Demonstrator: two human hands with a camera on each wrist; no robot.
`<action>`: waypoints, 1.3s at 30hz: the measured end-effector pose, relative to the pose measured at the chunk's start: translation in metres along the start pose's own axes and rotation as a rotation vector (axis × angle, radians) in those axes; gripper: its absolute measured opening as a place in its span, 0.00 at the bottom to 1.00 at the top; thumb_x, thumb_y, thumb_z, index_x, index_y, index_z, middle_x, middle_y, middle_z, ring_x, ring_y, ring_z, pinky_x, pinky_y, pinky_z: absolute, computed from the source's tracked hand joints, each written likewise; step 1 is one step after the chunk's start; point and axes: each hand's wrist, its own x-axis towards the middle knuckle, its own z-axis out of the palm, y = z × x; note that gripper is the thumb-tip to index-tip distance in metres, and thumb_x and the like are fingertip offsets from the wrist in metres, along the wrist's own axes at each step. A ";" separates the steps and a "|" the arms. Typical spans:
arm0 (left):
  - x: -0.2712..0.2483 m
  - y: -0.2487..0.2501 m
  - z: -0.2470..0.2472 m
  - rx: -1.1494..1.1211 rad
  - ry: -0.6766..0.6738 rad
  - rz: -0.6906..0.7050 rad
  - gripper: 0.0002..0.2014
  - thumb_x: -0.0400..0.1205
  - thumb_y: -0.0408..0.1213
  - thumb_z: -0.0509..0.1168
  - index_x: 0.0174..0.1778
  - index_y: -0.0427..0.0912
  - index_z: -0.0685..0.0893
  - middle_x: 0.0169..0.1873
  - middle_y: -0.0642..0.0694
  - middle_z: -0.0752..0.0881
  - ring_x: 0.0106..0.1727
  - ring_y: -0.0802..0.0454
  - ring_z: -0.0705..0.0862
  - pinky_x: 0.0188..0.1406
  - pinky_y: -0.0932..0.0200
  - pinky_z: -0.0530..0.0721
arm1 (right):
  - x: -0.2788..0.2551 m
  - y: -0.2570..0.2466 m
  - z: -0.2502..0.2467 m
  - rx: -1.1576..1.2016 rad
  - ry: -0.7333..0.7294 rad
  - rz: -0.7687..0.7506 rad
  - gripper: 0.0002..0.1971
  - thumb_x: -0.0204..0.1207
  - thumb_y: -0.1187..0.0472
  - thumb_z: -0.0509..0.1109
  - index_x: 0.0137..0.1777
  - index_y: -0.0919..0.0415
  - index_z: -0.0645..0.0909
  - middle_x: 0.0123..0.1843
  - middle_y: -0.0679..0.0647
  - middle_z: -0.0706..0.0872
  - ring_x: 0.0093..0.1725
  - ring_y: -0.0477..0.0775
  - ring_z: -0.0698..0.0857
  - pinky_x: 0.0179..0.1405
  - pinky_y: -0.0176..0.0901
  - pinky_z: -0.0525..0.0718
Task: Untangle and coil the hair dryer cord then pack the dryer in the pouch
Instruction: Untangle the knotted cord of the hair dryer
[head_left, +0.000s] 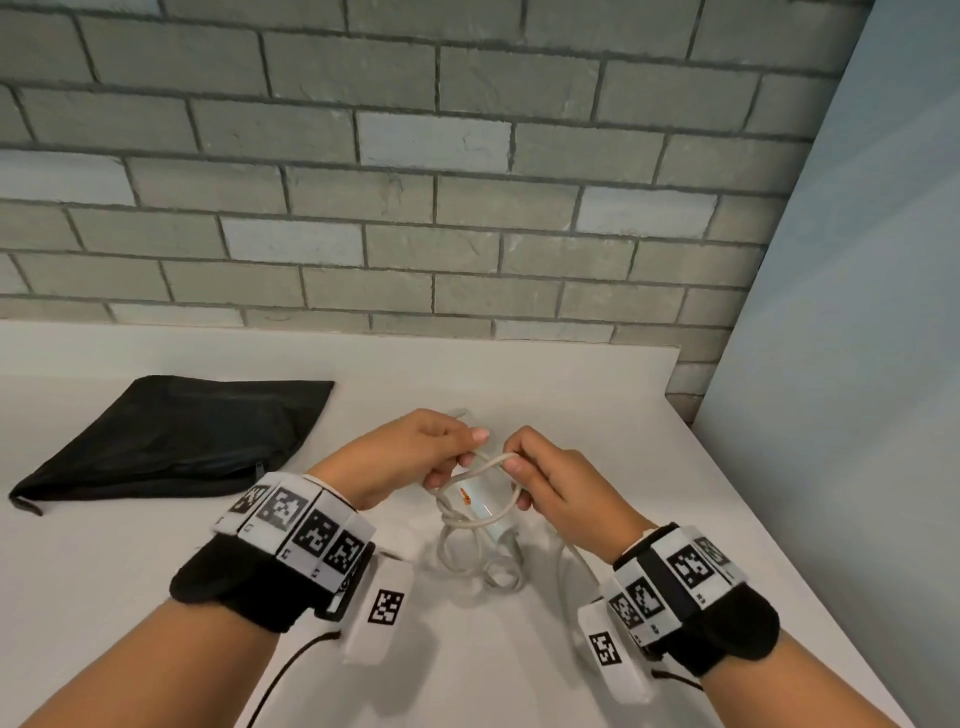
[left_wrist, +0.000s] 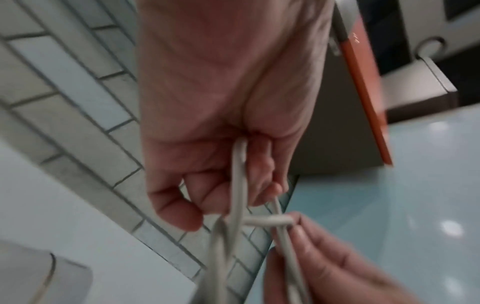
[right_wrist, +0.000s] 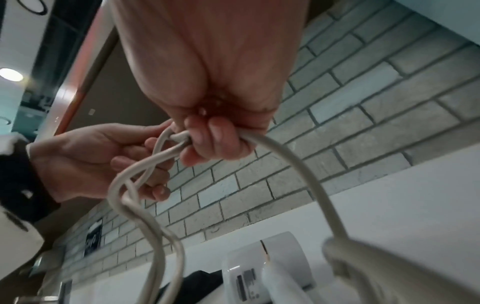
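Observation:
A white hair dryer (head_left: 483, 506) lies on the white table under my hands, also seen low in the right wrist view (right_wrist: 270, 265). Its pale grey cord (head_left: 478, 470) is lifted in tangled loops, with more loops on the table (head_left: 480, 564). My left hand (head_left: 447, 452) pinches a strand of the cord (left_wrist: 240, 176) between thumb and curled fingers. My right hand (head_left: 524, 467) grips another strand (right_wrist: 285, 156) close beside it, fingers curled round it. The black pouch (head_left: 176, 441) lies flat at the left, apart from both hands.
The white table (head_left: 571, 395) backs onto a grey brick wall (head_left: 415, 182). A pale panel (head_left: 841, 364) stands at the right, beyond the table's right edge. Black sensor cables (head_left: 280, 675) trail from both wristbands near the front.

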 end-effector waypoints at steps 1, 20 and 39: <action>0.000 0.000 -0.002 -0.064 -0.004 0.005 0.17 0.83 0.42 0.57 0.29 0.40 0.74 0.18 0.50 0.67 0.20 0.57 0.67 0.24 0.68 0.69 | 0.000 -0.001 -0.001 0.020 0.010 0.001 0.11 0.82 0.58 0.55 0.39 0.44 0.66 0.28 0.46 0.77 0.28 0.42 0.79 0.31 0.30 0.74; 0.014 -0.023 -0.009 0.673 0.726 0.295 0.23 0.78 0.19 0.54 0.69 0.35 0.70 0.72 0.36 0.71 0.74 0.40 0.69 0.76 0.48 0.64 | 0.004 0.012 -0.014 -0.106 0.043 0.001 0.07 0.82 0.59 0.56 0.41 0.50 0.67 0.25 0.46 0.70 0.26 0.47 0.68 0.30 0.42 0.68; 0.012 -0.019 -0.037 -0.446 0.761 0.062 0.14 0.86 0.36 0.53 0.34 0.39 0.73 0.24 0.43 0.72 0.12 0.58 0.74 0.20 0.61 0.85 | -0.012 0.020 -0.020 0.566 0.102 0.344 0.10 0.83 0.64 0.54 0.40 0.63 0.69 0.32 0.57 0.80 0.24 0.52 0.80 0.31 0.46 0.82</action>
